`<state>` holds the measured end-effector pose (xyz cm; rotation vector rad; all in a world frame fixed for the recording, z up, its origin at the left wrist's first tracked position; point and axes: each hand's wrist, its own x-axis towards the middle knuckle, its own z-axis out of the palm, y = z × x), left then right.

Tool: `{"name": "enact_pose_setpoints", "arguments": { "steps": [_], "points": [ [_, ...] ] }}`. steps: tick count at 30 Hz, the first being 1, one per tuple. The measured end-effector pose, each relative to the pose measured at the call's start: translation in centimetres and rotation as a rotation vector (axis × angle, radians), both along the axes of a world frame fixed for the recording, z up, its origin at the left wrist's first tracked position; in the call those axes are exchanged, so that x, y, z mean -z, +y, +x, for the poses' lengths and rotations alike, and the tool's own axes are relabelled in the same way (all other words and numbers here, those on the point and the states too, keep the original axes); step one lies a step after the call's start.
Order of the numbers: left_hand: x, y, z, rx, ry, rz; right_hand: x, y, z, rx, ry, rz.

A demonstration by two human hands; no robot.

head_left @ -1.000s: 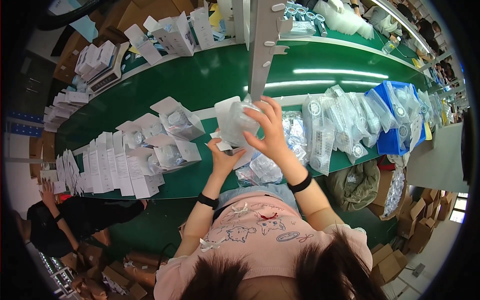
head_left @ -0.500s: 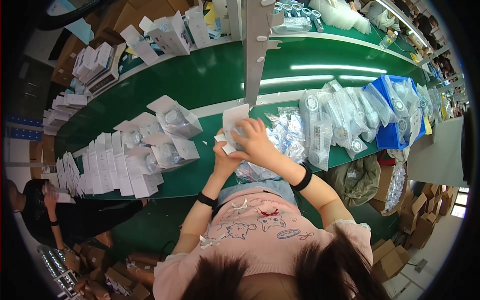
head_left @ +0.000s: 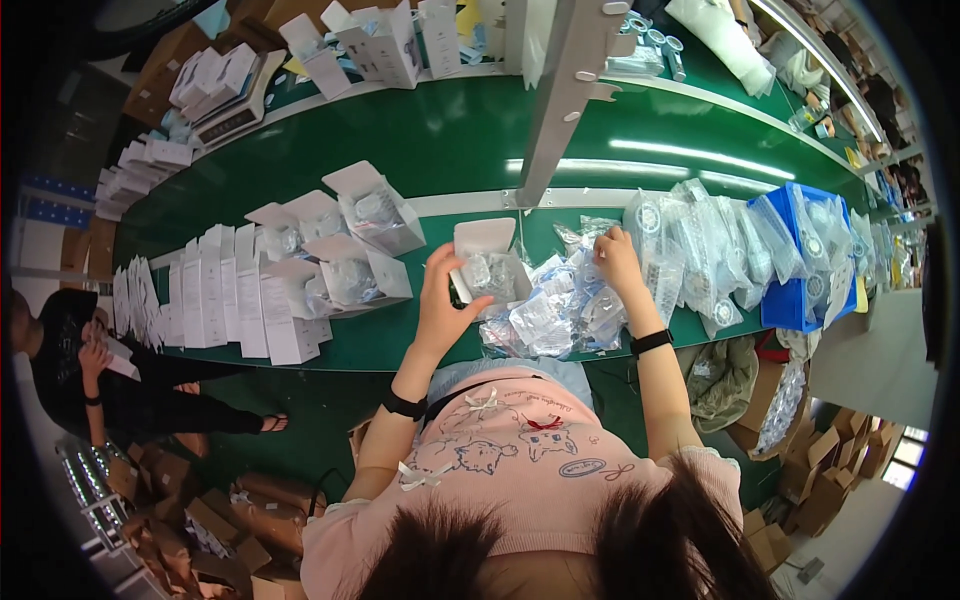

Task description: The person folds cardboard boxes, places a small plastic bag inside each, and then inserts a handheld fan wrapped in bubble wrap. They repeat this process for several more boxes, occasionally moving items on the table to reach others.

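Note:
My left hand [head_left: 440, 292] grips the left and near sides of an open white box [head_left: 487, 236], its thumb along the near edge. Inside the box sits a clear plastic-wrapped item [head_left: 490, 274], and the box's flap stands up at the back. Over the right side of a heap of small clear plastic packets [head_left: 555, 305], my right hand [head_left: 618, 262] is closed with its fingers drawn together. Whatever those fingers hold, if anything, I cannot make out.
Several filled open white boxes [head_left: 375, 212] stand left, beside a row of flat white cartons [head_left: 225, 290]. Bubble-wrapped devices [head_left: 700, 240] lie right, near a blue bin [head_left: 790, 300]. A metal post [head_left: 565, 110] rises behind the table. Another person [head_left: 65, 345] sits far left.
My right hand has left the box and moved right to the packet heap. The box has come down onto the table, with my left hand still on it. The view has shifted slightly.

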<state>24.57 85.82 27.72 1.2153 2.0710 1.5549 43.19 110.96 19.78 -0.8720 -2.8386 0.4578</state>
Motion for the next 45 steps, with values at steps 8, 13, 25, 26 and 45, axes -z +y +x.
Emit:
{"name": "enact_pose_setpoints", "arguments": {
  "steps": [8,13,25,26,45],
  "points": [
    [-2.3,0.8,-0.5,-0.105,-0.008,-0.232,-12.7,-6.1,-3.6,0.198,0.962,-0.76],
    [-2.1,1.4,-1.3,-0.135,-0.14,-0.207,-14.2,-8.9,-5.2,-0.297,0.87,-0.417],
    [-0.7,0.2,-2.1,-0.132,-0.329,-0.093,-12.0,-9.8,-7.2,-0.742,0.723,-0.176],
    [-0.7,0.2,-2.1,-0.144,-0.346,-0.091,-12.4,-9.8,-7.1,-0.633,0.829,-0.214],
    [-0.5,-0.5,-2.3,-0.089,-0.442,-0.112,-8.9,-11.0,-6.2,-0.627,0.4,-0.103]
  ]
}}
